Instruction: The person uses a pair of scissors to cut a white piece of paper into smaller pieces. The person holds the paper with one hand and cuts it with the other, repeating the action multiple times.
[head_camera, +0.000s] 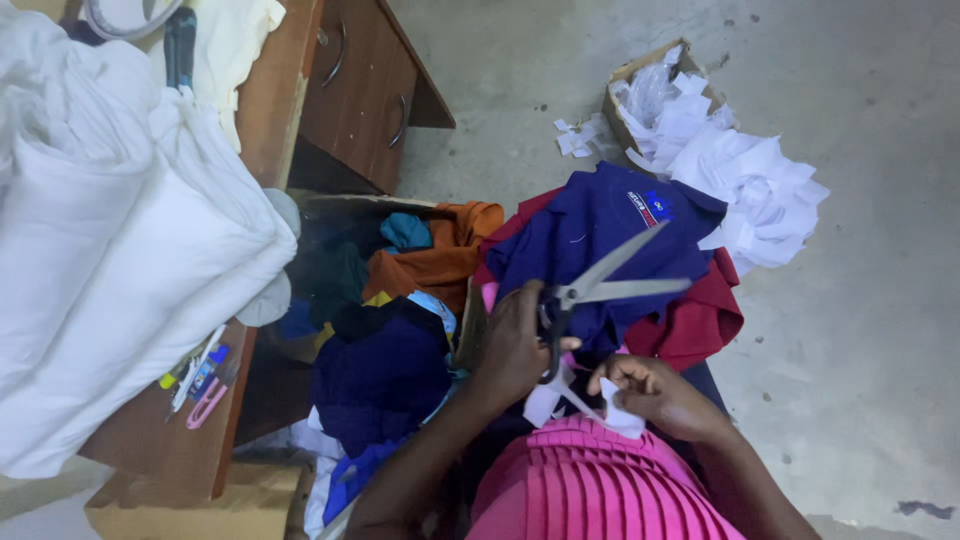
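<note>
two steel scissors blades gape (left hand) over white fabric.

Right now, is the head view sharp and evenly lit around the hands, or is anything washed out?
Head view: the scissors and left hand look fairly sharp; the right hand and its white fabric piece are slightly soft. White cloth on the table is bright, nearly washed out; the box of dark clothes sits in shadow. Wide-angle bending at edges.

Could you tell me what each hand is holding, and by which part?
Left hand holds large grey metal scissors by their dark handle loops; right hand pinches a small white fabric scrap at its edge.
</note>
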